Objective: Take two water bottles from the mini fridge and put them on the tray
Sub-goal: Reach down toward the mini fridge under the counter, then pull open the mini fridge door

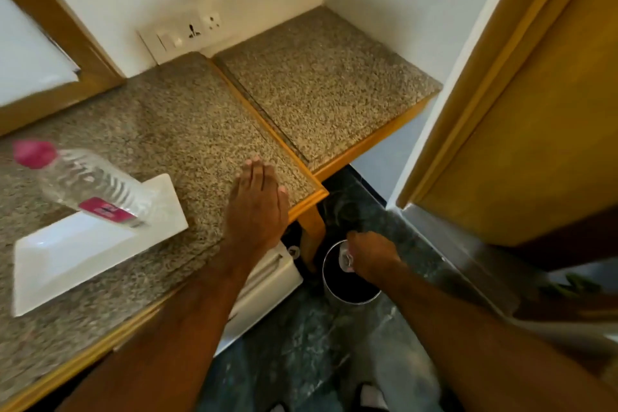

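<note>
Two bare forearms fill the lower foreground. The left hand point(257, 204) is laid flat, palm down and fingers extended, on the speckled stone bench point(174, 117) near its front corner; nothing is held in it. The right hand point(371, 256) is lowered below bench level and is closed around something clear and glinting, judged to be the second water bottle point(347, 259), though only a small part shows past the fist and the identification is not certain. Directly beneath that hand a round bin point(351, 294) with a metal rim is seen on the dark floor. To the left of the left hand, well apart from it, a white rectangular tray point(67, 264) rests on the bench, and one water bottle with a pink cap point(90, 184) is seen on its far edge, blurred and apparently leaning; whether it stands steady cannot be told. The white mini fridge point(264, 281) is partly hidden under the left forearm, just left of the right hand. Step judged: one bottle delivered, second being brought up from low. Risks noted: the held item could be knocked against the bench's wooden edge on the way up, since the right hand is below and just beside the overhang; a slipped grip would drop it into the bin; a careless placement could topple the bottle on the tray.
</note>
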